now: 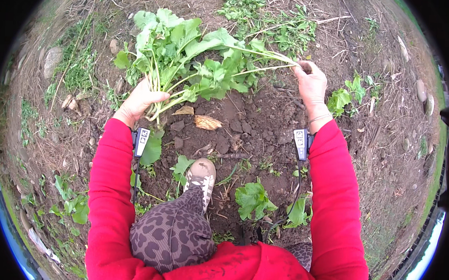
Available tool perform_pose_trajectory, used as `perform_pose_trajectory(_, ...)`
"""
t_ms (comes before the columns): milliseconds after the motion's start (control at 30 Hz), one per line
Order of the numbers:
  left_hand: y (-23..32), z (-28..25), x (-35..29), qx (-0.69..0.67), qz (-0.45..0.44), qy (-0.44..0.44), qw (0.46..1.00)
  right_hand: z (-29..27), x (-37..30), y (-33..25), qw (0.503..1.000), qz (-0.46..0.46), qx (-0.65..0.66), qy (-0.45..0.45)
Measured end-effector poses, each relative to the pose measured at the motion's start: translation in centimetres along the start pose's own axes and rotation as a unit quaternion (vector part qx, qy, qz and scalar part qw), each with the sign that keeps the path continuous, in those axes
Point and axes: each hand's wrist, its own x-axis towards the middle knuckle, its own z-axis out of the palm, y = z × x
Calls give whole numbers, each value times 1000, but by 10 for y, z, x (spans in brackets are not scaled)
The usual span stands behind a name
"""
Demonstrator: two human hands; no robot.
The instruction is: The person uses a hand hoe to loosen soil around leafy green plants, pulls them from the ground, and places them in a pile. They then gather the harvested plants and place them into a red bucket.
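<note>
A bunch of leafy greens with pale stalks is gathered in my left hand, the thumb lying across the stems and the cut-looking ends hanging below. Off to the right, my right hand pinches the stem ends of more leafy stalks, whose leaves reach left into the bunch. Both hands are raised over bare brown soil. Below the bunch, a large green leaf shows beside my left wrist.
Leafy plants grow near my right wrist, by my shoe and in front of my knees. Dry yellow leaves lie on the soil. Stones and weeds are scattered around. A cabled device is on each wrist.
</note>
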Motion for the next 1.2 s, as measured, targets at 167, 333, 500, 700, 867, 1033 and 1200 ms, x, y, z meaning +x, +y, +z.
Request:
perform_pose_trajectory(167, 5, -34, -14, -1, -9, -1, 1000, -40, 25, 5, 990, 59, 6, 130)
perform_pose_trajectory(333, 1, -66, -15, -98, 24, 144, 984, -68, 28, 11, 941, 138, 276, 141)
perform_pose_trajectory(500, -46, -29, 23, -110, 42, 263, 958, -41, -11, -4, 752, 325, 573, -14)
perform_pose_trajectory(700, -52, -6, 25, 179, -114, 284, 935, 12, -72, -34, 670, 432, 603, -32)
perform_pose_trajectory(867, 10, 21, -4, 597, -190, 71, 777, 25, -120, -65, 892, 240, 357, -139)
perform_pose_trajectory(1033, 16, 109, 5, 89, -195, -34, 976, 56, -152, -68, 981, -105, 39, -160)
perform_pose_trajectory(1200, 7, 133, 22, 0, -201, -16, 979, 70, -149, -49, 937, -279, -120, -175)
